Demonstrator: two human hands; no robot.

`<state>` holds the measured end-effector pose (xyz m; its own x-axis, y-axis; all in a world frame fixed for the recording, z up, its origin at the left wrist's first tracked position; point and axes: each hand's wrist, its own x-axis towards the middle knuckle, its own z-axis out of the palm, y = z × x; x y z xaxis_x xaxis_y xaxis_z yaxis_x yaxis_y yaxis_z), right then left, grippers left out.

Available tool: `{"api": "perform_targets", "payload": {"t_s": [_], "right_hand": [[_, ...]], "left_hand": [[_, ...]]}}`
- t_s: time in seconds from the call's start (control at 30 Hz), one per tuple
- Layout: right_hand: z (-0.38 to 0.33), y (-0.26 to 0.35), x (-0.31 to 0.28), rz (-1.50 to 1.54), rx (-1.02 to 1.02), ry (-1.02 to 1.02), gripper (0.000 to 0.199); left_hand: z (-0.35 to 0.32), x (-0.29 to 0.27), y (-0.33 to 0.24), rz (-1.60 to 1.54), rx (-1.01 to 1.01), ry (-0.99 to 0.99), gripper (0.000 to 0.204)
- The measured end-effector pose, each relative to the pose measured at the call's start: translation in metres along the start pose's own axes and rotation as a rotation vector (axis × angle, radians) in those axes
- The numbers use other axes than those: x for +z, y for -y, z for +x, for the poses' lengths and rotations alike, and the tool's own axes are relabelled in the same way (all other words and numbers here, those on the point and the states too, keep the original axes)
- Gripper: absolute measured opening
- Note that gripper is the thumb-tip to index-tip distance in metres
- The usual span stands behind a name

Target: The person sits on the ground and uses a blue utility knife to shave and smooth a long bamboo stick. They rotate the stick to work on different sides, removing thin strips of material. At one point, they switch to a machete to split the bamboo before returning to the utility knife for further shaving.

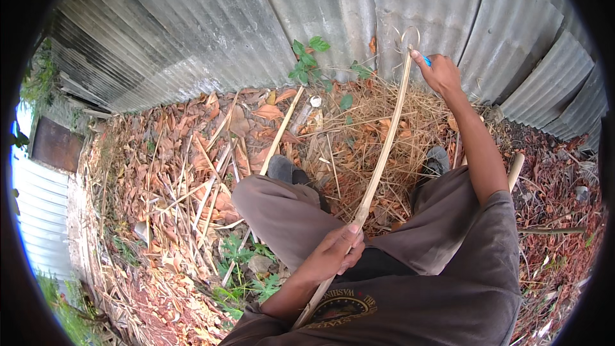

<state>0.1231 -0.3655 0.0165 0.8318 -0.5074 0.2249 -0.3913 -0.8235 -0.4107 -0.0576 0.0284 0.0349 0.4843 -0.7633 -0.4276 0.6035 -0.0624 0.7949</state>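
Left grip (pixel 333 251) wrapped round wooden strip (pixel 387 144), lower centre to upper right of frame; right grip (pixel 442 75) holds blue tool (pixel 427 61) at strip's top. Looks like shaving; next stroke needs left steady.

The right grip (pixel 442 75) mostly hides the blue handle (pixel 426 61).

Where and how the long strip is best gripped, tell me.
Probably by its near part, where the left hand closes around it, coming from the left: the strip is long and narrow, slanting away to the right, and its far end is taken up by the right hand with the blue tool.
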Motion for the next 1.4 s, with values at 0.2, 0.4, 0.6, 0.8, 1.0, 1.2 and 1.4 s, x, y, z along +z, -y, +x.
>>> {"api": "perform_targets", "payload": {"t_s": [0.2, 0.4, 0.6, 0.8, 1.0, 1.2, 1.4], "right_hand": [[0.023, -0.076, 0.000, 0.269, 0.283, -0.122, 0.093], [-0.103, 0.051, -0.032, 0.215, -0.248, 0.127, 0.083], [-0.159, 0.081, -0.014, 0.164, -0.635, 0.275, 0.069], [-0.175, 0.088, -0.004, 0.157, -0.710, 0.249, 0.071], [-0.143, 0.079, 0.008, 0.159, -0.673, 0.102, 0.073], [-0.069, 0.050, 0.010, 0.078, -0.165, 0.071, 0.085], [-0.141, 0.081, 0.008, 0.096, -0.537, 0.324, 0.073]], "left_hand": [[-0.009, 0.018, -0.014, 0.166, 0.027, 0.116, 0.037], [0.029, -0.021, -0.022, -0.155, 0.128, -0.090, 0.036], [0.031, -0.007, -0.035, -0.225, 0.121, -0.148, 0.036], [0.034, -0.012, -0.038, -0.242, 0.121, -0.172, 0.037], [0.038, -0.007, -0.043, -0.312, 0.087, -0.196, 0.038], [0.042, -0.001, -0.037, -0.194, 0.049, -0.112, 0.039], [0.031, -0.015, -0.029, -0.172, 0.102, -0.154, 0.037]]}}
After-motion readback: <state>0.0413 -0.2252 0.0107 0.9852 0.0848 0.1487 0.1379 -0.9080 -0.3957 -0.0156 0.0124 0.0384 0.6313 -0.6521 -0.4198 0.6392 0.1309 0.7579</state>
